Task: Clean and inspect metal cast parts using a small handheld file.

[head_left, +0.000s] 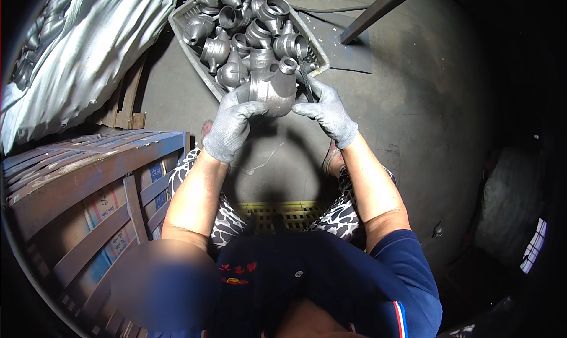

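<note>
My left hand point(230, 127), in a grey knit glove, is closed around the left side of a grey metal pipe fitting point(277, 93). This fitting has a wide threaded mouth on its left and a narrower round neck pointing up and away. My right hand point(331, 114), gloved the same way, is closed at the fitting's right side, its thumb close to the metal. Between its fingers and the fitting is a dark, narrow strip-like tool point(306, 83), whose kind I cannot make out. Just beyond both hands stands a pale plastic crate point(197, 66) heaped with similar fittings point(215, 51).
To the left is a slatted wooden crate point(100, 166) with printed cartons inside. Behind it a white woven sack point(94, 60) lies beside more metal parts. A dark metal leg point(378, 12) stands at the far right. Under me is a yellow slatted plastic seat point(277, 211).
</note>
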Demonstrator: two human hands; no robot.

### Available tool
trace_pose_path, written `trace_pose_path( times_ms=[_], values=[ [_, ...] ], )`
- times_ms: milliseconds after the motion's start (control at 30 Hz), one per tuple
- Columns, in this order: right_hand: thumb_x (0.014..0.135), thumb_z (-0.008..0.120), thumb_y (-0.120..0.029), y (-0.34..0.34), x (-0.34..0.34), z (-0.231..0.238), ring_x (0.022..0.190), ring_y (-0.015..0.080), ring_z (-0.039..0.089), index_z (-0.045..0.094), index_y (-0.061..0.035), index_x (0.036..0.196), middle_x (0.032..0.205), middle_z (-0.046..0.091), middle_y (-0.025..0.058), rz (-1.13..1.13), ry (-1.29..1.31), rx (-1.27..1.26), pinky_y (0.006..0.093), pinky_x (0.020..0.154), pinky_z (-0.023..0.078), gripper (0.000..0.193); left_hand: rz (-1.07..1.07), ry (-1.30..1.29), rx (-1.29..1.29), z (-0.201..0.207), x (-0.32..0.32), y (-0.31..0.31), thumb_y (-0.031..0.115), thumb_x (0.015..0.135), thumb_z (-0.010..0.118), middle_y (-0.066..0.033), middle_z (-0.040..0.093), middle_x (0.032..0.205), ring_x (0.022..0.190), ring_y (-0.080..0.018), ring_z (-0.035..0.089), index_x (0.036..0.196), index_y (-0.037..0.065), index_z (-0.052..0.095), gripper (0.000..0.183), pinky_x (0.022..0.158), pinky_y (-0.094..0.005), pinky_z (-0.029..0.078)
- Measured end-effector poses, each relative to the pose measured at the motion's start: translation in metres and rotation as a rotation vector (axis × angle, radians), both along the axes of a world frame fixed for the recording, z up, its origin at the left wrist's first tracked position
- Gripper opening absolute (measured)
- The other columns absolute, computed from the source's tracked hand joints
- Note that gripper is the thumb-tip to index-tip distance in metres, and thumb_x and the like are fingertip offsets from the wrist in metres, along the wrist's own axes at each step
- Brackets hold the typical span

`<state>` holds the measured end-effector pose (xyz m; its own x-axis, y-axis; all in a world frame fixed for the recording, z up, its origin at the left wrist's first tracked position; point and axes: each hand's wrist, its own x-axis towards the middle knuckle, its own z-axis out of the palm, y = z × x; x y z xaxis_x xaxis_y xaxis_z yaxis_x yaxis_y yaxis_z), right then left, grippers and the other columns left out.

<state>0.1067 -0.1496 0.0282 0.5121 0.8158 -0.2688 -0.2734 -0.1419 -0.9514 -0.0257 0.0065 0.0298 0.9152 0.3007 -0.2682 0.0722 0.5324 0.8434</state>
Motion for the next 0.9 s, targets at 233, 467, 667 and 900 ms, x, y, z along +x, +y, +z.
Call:
trace_pose_path(
  times_ms=[233,467,667,900],
  values=[
    [0.084,0.062,-0.013,-0.004,0.015,-0.013,0.065,0.0037,0.048,0.056,-0.0020,0.119,0.093,0.062,0.0000,-0.145,0.137,-0.137,0.0184,0.054,0.039,0.038,0.029,0.079,0.189,0.000,0.007,0.001,0.000,0.074,0.055,-0.0078,0.064,0.106,0.096,-0.0143,0.059,0.113,-0.004,0.058,0.039,0.090,-0.0276,0.044],
    [0.084,0.061,-0.009,0.001,0.001,-0.012,0.108,0.0207,0.056,0.040,-0.0062,0.135,0.126,0.053,0.0119,0.220,-0.120,-0.084,0.0317,0.085,0.047,0.055,0.024,0.114,0.557,0.009,-0.004,0.008,0.000,0.071,0.053,-0.0090,0.064,0.087,0.085,-0.0174,0.060,0.093,-0.001,0.066,0.025,0.081,-0.0284,0.048],
    [0.094,0.046,-0.036,-0.007,-0.013,-0.010,0.054,0.0085,0.042,0.056,-0.0070,0.116,0.093,0.062,0.0103,-0.089,0.802,-0.022,0.0188,0.042,0.029,0.038,0.171,-0.269,1.048,-0.049,0.006,-0.014,0.002,0.068,0.055,-0.0148,0.060,0.088,0.085,-0.0229,0.058,0.101,-0.001,0.062,0.033,0.079,-0.0346,0.047],
    [0.093,0.046,-0.046,-0.006,-0.007,-0.037,0.048,0.0060,0.039,0.058,-0.0121,0.101,0.074,0.059,0.0001,-0.046,0.877,0.085,0.0202,0.041,0.027,0.037,-0.010,-0.008,0.726,-0.028,0.004,-0.010,0.020,0.077,0.066,-0.0134,0.057,0.078,0.076,-0.0189,0.053,0.091,-0.003,0.060,0.028,0.070,-0.0336,0.044]
  ],
)
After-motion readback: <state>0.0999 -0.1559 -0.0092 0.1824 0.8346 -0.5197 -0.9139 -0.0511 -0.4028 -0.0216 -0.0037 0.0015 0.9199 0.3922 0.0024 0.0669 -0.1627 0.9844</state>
